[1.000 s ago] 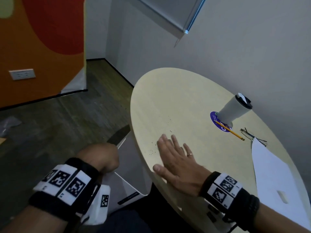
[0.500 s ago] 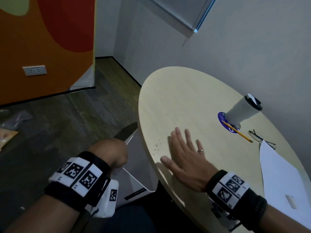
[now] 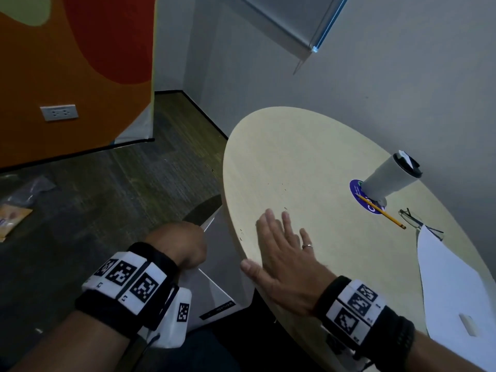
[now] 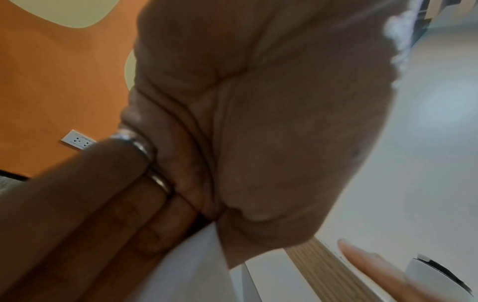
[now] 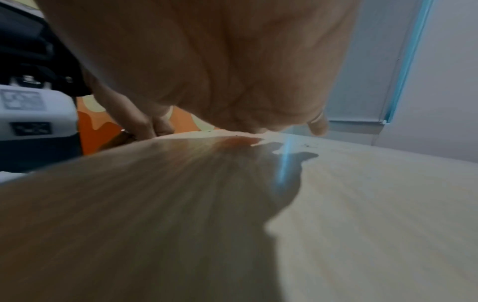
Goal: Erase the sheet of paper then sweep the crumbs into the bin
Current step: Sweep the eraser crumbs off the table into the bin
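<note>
My right hand (image 3: 281,251) lies flat with straight fingers on the round wooden table (image 3: 295,146), its thumb at the table's left edge. Dark eraser crumbs (image 3: 240,234) sit by that edge just left of the fingers, and a few more crumbs lie further in. My left hand (image 3: 182,245) grips the rim of the white bin (image 3: 214,291), held below the table edge; its dark opening faces up. In the left wrist view the fingers (image 4: 129,204) curl over the bin wall (image 4: 186,275). The sheet of paper (image 3: 451,285) lies at the right with a white eraser (image 3: 468,323) on it.
A white lidded cup (image 3: 389,178) stands on a blue coaster (image 3: 358,193). A yellow pencil (image 3: 383,213) and glasses (image 3: 413,218) lie beside it. A grey wall runs behind the table. Dark carpet and a packet (image 3: 10,218) are at the left.
My right hand has slid left across the table toward its edge, pushing crumbs closer to the rim. My left hand keeps its grip on the bin under the edge.
</note>
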Tool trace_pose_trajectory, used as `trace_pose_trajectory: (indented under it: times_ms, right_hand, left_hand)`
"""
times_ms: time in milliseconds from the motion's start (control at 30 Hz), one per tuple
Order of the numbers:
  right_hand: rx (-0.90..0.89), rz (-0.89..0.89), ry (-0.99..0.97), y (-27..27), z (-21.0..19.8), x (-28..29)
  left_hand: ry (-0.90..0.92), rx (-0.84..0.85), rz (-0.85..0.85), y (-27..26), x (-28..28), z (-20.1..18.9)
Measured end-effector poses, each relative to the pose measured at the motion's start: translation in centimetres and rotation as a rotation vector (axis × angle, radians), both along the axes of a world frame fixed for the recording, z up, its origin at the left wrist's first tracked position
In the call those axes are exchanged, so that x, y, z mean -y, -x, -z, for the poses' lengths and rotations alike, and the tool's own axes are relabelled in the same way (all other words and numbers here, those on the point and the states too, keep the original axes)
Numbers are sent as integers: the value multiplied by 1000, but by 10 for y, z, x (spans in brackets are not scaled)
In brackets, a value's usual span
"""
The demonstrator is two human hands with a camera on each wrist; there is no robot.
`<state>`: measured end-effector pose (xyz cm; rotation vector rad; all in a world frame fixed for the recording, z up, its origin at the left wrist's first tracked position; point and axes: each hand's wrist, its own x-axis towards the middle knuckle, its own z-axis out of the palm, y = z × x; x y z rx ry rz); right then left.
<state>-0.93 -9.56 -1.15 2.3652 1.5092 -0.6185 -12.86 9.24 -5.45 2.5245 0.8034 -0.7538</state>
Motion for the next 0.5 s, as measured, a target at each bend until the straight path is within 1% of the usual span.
trace_pose_trajectory:
  times_ms: [100, 133, 167, 233, 333, 367, 400, 500]
  right_hand:
    - [-79, -206, 3, 21, -1, 5]
    - [-97, -257, -22, 25, -2, 6]
    - [-102, -270, -54, 24, -2, 6]
    - [-71, -172, -91, 13, -1, 2]
    - [-10, 70, -5, -8, 2, -3]
    - [-8, 92, 26, -10, 3, -3]
    - [-11, 56, 44, -8, 2, -1]
    - [-70, -209, 40, 14, -7, 7]
  left_hand:
    - [-8, 1, 0, -1, 0, 0]
    - [-15, 5, 1, 0, 0, -1]
    - [-19, 9, 0, 0, 0, -1]
    - [-20, 9, 4, 0, 0, 0]
    - [-25, 7, 11, 2, 0, -2]
    - [-29, 12, 8, 2, 1, -3]
    - [-29, 13, 9, 2, 1, -3]
    - [-12, 7, 22, 1, 0, -1]
